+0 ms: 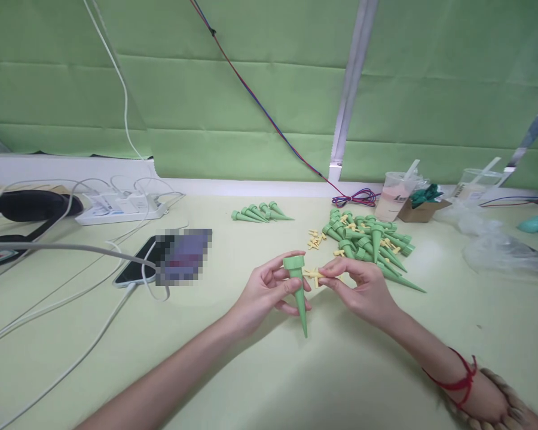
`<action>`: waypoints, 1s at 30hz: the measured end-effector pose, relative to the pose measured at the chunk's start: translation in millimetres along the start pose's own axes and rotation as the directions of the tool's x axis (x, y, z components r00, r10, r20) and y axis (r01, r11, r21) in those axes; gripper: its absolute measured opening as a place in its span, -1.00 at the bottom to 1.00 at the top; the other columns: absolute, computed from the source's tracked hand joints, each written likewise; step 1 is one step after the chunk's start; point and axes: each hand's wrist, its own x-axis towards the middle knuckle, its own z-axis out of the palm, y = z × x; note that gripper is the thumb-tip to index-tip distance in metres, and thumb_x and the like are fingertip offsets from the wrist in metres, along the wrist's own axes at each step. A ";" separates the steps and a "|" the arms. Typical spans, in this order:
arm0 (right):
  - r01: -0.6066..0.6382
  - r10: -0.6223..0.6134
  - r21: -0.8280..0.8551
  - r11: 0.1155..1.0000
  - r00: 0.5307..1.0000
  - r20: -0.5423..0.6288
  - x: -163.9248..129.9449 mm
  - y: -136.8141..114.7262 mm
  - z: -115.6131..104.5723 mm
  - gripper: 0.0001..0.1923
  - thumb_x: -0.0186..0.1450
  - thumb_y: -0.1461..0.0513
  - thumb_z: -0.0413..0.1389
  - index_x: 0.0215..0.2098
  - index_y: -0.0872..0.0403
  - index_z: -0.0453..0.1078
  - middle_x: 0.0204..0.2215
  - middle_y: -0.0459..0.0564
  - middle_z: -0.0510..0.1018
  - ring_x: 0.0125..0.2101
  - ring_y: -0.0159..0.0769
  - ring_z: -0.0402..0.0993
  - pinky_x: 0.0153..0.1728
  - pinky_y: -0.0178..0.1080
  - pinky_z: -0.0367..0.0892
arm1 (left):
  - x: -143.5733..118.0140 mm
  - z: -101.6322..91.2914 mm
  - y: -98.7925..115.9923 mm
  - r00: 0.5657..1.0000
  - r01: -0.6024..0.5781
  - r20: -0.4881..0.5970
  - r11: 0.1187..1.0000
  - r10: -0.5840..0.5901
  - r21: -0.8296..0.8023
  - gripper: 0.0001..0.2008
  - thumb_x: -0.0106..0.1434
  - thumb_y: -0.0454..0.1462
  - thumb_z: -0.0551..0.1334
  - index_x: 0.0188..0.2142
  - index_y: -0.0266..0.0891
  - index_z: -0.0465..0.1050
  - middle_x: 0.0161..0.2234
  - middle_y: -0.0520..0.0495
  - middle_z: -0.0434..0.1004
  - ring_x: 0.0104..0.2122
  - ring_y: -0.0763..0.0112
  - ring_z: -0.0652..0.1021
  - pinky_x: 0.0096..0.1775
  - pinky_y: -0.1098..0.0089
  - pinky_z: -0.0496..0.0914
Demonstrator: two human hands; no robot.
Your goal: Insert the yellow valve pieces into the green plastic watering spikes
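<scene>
Upright in my left hand (269, 288) is a green plastic watering spike (299, 292), its ribbed cap at the top and its point down. My right hand (363, 288) pinches a small yellow valve (314, 275) between thumb and fingertips, close beside the spike just below the cap. Whether the valve touches the spike I cannot tell. Behind my right hand lies a heap of green spikes (376, 236) with yellow pieces among them. A little group of loose yellow valves (314, 239) is left of the heap. Several more spikes (262, 212) lie in a row farther back.
A phone (137, 263) with a cable and a power strip (121, 209) with white cords occupy the left. At the back right stand a drink cup (392, 197), a small cardboard box (424, 210) and another cup (475, 185). Clear plastic bags (497, 245) lie at right.
</scene>
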 end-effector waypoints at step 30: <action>0.001 -0.006 0.042 0.999 0.995 0.103 -3.7 1.9 3.1 -0.86 0.14 0.29 0.10 -0.58 0.06 0.32 -0.57 -0.05 0.53 -0.52 -0.34 0.47 -0.49 -0.30 0.39 | -4.0 0.6 -4.3 0.999 -0.003 -0.031 0.990 0.007 0.144 -0.44 -0.01 -0.20 0.32 -0.01 -0.24 0.26 -0.40 -0.05 0.49 -0.47 0.41 0.53 -0.48 0.46 0.44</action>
